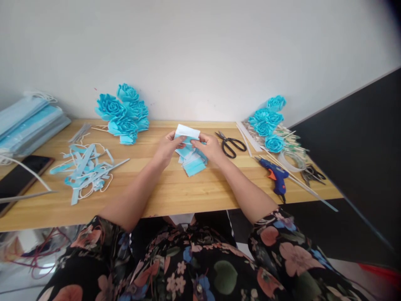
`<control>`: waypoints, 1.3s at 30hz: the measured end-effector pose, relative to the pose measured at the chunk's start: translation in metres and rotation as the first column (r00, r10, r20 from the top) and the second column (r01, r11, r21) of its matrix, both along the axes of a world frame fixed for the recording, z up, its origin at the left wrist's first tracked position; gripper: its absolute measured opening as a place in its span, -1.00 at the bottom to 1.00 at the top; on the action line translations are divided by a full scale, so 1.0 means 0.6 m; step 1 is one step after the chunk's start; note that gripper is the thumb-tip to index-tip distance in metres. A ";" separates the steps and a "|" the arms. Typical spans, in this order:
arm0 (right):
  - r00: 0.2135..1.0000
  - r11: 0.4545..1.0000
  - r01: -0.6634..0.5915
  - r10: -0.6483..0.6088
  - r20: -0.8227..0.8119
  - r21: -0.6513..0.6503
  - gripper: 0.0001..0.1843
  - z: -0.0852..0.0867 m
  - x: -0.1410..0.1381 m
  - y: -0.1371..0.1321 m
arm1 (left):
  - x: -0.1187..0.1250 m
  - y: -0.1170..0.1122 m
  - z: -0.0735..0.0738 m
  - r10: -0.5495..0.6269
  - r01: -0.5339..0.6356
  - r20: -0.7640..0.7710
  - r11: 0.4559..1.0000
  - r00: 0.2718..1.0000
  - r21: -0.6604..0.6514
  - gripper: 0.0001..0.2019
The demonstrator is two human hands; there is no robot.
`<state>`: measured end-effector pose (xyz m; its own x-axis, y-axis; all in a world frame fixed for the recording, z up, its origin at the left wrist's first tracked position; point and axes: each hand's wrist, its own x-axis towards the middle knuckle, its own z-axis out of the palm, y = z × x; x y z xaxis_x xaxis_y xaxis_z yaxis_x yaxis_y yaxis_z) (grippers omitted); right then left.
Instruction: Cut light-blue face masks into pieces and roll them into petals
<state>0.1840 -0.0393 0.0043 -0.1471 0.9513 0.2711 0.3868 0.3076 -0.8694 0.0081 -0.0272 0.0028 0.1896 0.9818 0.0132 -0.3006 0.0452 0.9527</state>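
Between my two hands I hold up a small piece of blue and white face-mask fabric (188, 132). My left hand (169, 146) pinches its left side, thumb in front. The right side is gripped by my right hand (209, 146) in the same way. Just below, several cut blue fabric pieces (193, 163) lie in a loose pile on the table, partly hidden by my fingers. Black-handled scissors (231, 144) rest to the right of my right hand, blades slightly apart.
On the wooden table (175, 192), blue fabric flowers (123, 110) stand back left and more flowers (266, 119) back right. Cut strips and ear loops (86, 169), stacked masks (31, 121) and a phone (23, 177) lie left. A glue gun (276, 175) and pliers (311, 175) lie right.
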 end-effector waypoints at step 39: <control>0.993 0.993 -0.115 0.116 0.026 -0.019 -0.43 0.009 0.001 -0.007 | 0.004 0.000 -0.009 0.138 -0.137 0.155 0.990 0.978 -0.020 -0.67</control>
